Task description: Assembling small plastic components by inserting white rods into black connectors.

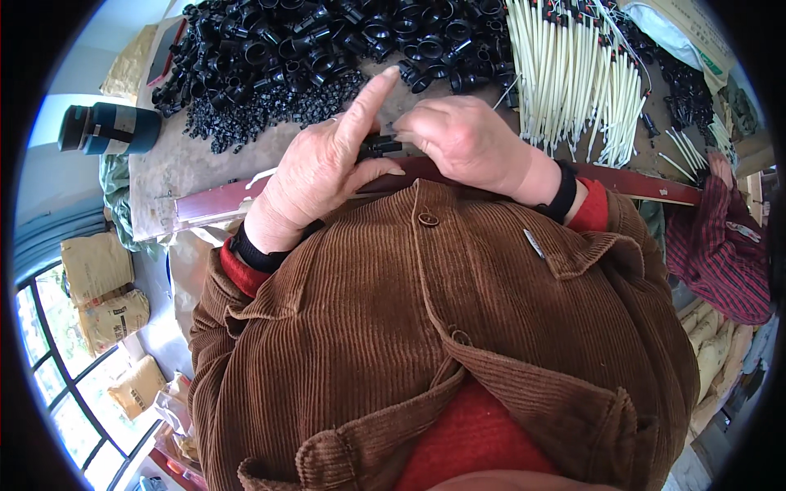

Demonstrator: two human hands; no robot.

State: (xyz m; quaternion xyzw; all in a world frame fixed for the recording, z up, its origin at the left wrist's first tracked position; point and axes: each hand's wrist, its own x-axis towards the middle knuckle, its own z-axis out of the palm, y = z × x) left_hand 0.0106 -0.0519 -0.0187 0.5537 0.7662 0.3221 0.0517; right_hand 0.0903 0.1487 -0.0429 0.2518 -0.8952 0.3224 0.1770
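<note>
Both my hands meet over the near edge of the worktable, just in front of my chest. My left hand (323, 168) grips a small black plastic part (381, 147) between its thumb and curled fingers, while its index finger points up and away. From the other side comes my right hand (468, 143), its fingertips pinched together right at the part's end. Whatever lies between those fingertips is too small and hidden to name. Beyond the hands lies a heap of black plastic cup-shaped fittings (327, 49), with a pile of tiny black pieces (237, 123) at its near left.
To the right lies a thick row of white tubes (569, 82) with dark ends. More black parts (688, 94) lie farther right, near another person's hand (720, 169) and plaid sleeve (720, 245). A dark teal bottle (123, 128) and a phone (166, 51) are at the left.
</note>
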